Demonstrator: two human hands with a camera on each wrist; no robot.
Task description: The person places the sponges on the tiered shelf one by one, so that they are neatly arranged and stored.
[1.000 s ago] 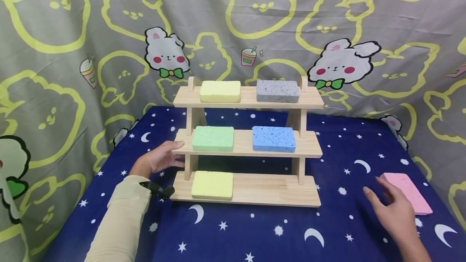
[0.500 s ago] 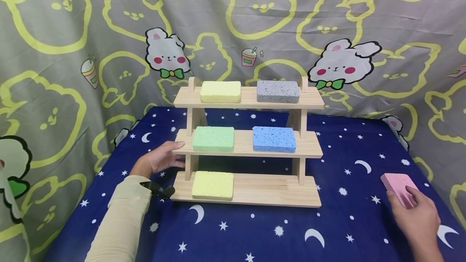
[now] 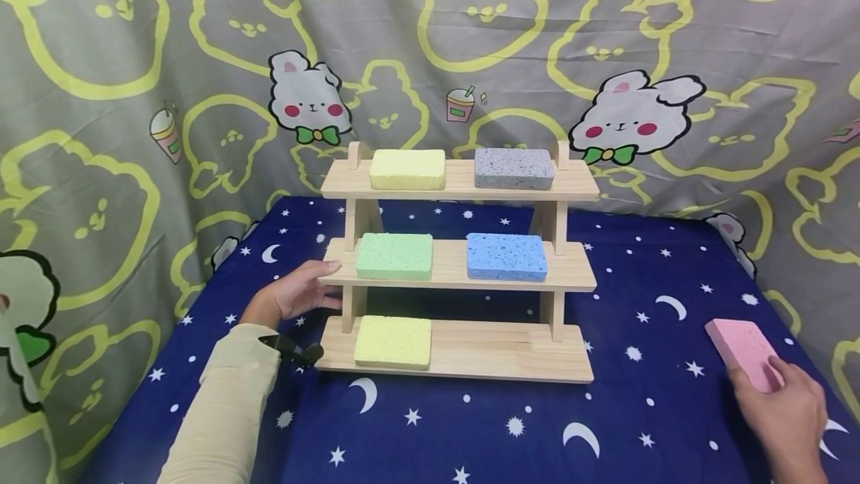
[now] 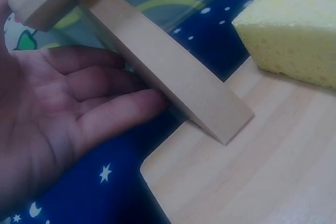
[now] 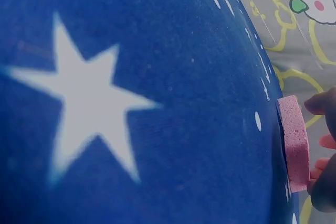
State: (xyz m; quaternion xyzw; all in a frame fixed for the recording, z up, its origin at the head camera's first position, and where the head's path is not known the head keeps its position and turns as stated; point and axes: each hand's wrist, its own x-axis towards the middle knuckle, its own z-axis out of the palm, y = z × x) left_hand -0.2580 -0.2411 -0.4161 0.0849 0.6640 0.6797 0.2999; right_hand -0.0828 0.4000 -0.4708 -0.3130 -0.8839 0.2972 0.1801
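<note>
A three-tier wooden shelf point(image 3: 510, 349) stands mid-table. My left hand point(image 3: 301, 291) holds the left end of its middle tier, thumb over the board and fingers beneath. In the left wrist view those fingers point(image 4: 126, 111) lie against the upright post point(image 4: 163, 61). At the far right my right hand point(image 3: 782, 402) grips the near end of a pink sponge point(image 3: 742, 346), thumb on one side and fingers on the other. The right wrist view shows the pink sponge point(image 5: 295, 145) edge-on at the frame's right, beside dark, partly cut-off fingers point(image 5: 323, 192).
Yellow point(image 3: 407, 170) and grey point(image 3: 513, 169) sponges sit on the top tier. Green point(image 3: 394, 256) and blue point(image 3: 507, 257) ones occupy the middle, with another yellow sponge point(image 3: 393, 342) bottom left. A starry blue cloth point(image 3: 470, 432) covers the table; a patterned curtain point(image 3: 510, 43) hangs behind.
My right hand has moved right onto the pink sponge and taken hold of it; the sponge has shifted and turned slightly. My left hand has stayed on the shelf.
</note>
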